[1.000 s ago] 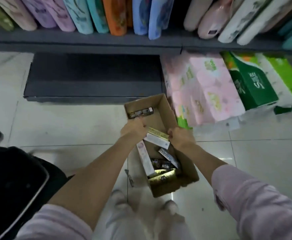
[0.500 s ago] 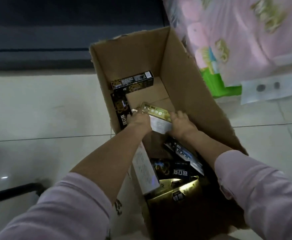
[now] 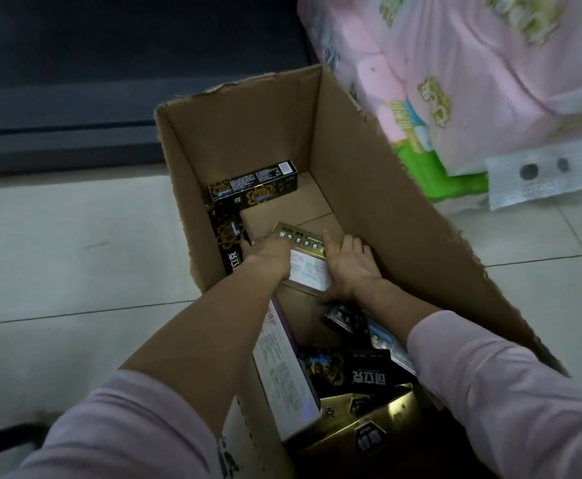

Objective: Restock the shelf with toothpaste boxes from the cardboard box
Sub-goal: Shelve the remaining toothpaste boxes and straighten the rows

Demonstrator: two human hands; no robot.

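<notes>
A: Hands?
B: I see both in the cardboard box (image 3: 369, 188). L hand (image 3: 270, 252) and R hand (image 3: 350, 267) each grip an end of a gold toothpaste box (image 3: 305, 248), just above box floor.
A: Others?
B: Black toothpaste box (image 3: 253, 184) at far wall.

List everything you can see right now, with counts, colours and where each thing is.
carton: one, brown cardboard, open, on the floor
gold box: one, gold and white, held between both hands inside the carton
black boxes: two at the carton's far left corner, more at the near end, count unclear
white box: one, white, along the carton's left wall
gold pack: one, shiny gold, near end of the carton
tissue packs: pink with green, right of the carton, count unclear
shelf base: one, dark, behind the carton
floor: pale tiles
left hand: on the gold box's left end
right hand: on its right end
</notes>
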